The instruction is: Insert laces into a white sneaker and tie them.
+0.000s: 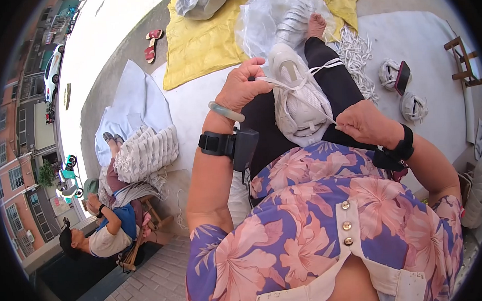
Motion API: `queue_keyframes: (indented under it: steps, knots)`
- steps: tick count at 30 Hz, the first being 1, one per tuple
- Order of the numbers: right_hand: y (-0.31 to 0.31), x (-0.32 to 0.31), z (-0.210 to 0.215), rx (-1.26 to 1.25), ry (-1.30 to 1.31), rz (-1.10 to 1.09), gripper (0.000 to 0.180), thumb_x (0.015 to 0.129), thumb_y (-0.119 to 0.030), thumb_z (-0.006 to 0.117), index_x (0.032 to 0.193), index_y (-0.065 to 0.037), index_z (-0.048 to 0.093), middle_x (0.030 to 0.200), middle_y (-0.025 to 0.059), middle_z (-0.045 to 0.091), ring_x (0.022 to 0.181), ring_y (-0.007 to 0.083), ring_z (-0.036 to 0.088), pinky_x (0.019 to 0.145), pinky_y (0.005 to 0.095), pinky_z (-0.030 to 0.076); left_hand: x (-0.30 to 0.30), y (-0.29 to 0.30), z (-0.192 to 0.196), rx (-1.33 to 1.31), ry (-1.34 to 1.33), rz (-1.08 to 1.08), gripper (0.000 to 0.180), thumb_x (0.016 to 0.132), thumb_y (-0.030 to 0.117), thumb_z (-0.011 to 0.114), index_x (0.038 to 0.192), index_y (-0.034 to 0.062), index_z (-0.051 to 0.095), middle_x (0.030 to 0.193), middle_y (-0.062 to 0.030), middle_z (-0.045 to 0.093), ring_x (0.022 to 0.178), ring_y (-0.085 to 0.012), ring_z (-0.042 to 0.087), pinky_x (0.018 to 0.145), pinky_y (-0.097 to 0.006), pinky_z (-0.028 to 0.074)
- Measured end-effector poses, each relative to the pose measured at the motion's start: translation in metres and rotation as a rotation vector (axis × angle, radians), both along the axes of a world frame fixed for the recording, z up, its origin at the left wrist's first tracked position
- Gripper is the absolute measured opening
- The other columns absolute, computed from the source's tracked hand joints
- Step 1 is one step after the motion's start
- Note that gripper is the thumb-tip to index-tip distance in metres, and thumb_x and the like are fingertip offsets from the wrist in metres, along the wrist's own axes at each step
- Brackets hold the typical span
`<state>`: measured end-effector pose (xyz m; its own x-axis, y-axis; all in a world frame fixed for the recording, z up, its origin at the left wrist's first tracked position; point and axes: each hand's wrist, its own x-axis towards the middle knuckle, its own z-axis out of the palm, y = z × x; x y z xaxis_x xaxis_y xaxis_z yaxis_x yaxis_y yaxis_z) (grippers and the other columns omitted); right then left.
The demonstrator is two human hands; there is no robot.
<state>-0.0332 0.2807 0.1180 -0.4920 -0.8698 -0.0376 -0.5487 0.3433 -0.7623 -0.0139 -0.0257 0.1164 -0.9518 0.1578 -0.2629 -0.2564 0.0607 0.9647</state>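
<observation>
A white sneaker [298, 113] rests on my lap between my dark-trousered legs, its toe pointing away from my right hand's side only slightly and its mesh upper facing up. White shoelaces [297, 89] cross over it, and one strand lies out across my right leg. My left hand [243, 86], at the shoe's left, pinches a stretch of lace between thumb and fingers. On the other side, close to the shoe's near end, my right hand [370, 124] is closed on another lace strand pulled across the upper.
Loose white laces [355, 56] lie heaped beyond my right leg. At right are white shoes [413, 107], a phone [403, 75] and a wooden stool [464, 62]. Yellow sheeting [199, 45] and clear plastic bags [262, 26] lie ahead. A seated person [113, 237] is at left beside stacked pale shoe parts [147, 154].
</observation>
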Motion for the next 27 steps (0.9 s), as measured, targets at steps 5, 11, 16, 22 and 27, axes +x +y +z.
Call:
queue_keyframes:
  steps: [5,11,16,22,27]
  knots:
    - [0.030,0.012,0.023,0.244,0.093,0.272,0.015,0.068,-0.013,0.057,0.057,-0.006,0.051,0.054,0.0123,0.049,0.054,0.0311,0.053,0.048,0.0383,0.041,0.003,0.009,-0.017,-0.052,-0.049,-0.033,0.012,0.066,0.005,0.069,0.068,0.0082,0.057,0.116,-0.0078,0.045,0.095,-0.0094,0.046,0.079,-0.024,0.038]
    - [0.096,0.032,0.040,0.549,0.056,0.418,0.006,0.062,-0.014,0.057,0.059,-0.008,0.058,0.055,0.0107,0.055,0.054,0.0288,0.057,0.049,0.0370,0.043,0.006,0.034,-0.049,-0.544,0.287,-0.029,0.021,0.055,0.016,0.067,0.068,0.0045,0.055,0.120,-0.0164,0.044,0.098,-0.0277,0.049,0.088,-0.033,0.038]
    - [0.123,0.051,0.049,0.672,0.129,0.422,0.008,0.058,-0.016,0.059,0.060,-0.008,0.058,0.055,0.0089,0.055,0.055,0.0262,0.058,0.049,0.0364,0.042,0.012,0.046,-0.056,-0.621,0.285,0.027,0.018,0.058,0.014,0.064,0.071,0.0056,0.054,0.122,-0.0184,0.042,0.107,-0.0332,0.044,0.093,-0.036,0.034]
    - [0.125,0.067,0.067,0.796,0.195,0.555,0.005,0.060,-0.014,0.057,0.059,-0.009,0.058,0.054,0.0065,0.055,0.053,0.0242,0.057,0.048,0.0361,0.042,0.014,0.048,-0.060,-0.569,0.289,0.068,0.026,0.059,0.010,0.058,0.083,0.0065,0.052,0.125,-0.0204,0.039,0.108,-0.0406,0.040,0.093,-0.040,0.034]
    - [0.132,0.067,0.060,0.852,0.159,0.552,0.007,0.063,-0.015,0.057,0.061,-0.008,0.057,0.052,0.0076,0.054,0.050,0.0261,0.056,0.048,0.0374,0.042,0.016,0.051,-0.063,-0.555,0.316,0.089,0.027,0.060,0.011,0.059,0.085,0.0058,0.051,0.125,-0.0216,0.039,0.105,-0.0393,0.044,0.092,-0.039,0.035]
